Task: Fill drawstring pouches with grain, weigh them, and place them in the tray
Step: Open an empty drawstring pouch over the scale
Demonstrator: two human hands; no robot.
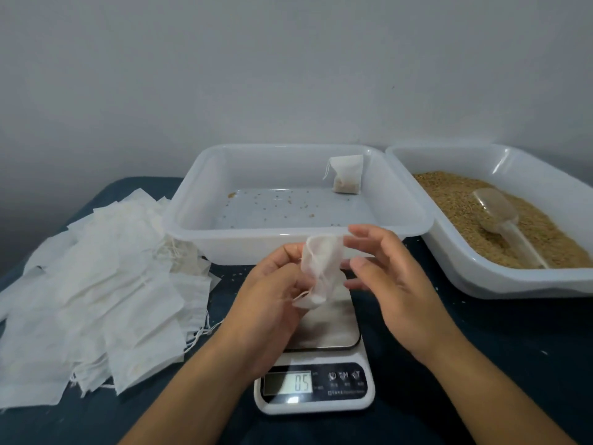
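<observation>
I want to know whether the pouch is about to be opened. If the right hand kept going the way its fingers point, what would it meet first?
The empty pouch held by the left hand. The right hand points left at it, fingertips seemingly almost touching, though depth is unclear.

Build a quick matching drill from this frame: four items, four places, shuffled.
Items:
1. filled pouch
2. scoop
3. empty pouch
4. pouch pile

Places:
A. on the grain in the right-hand tray
B. on the cloth, left of the scale
C. far right corner of the middle tray
D. in the left hand, above the scale, with the right hand at its top edge

Pairs: 1-C, 2-A, 3-D, 4-B
</observation>
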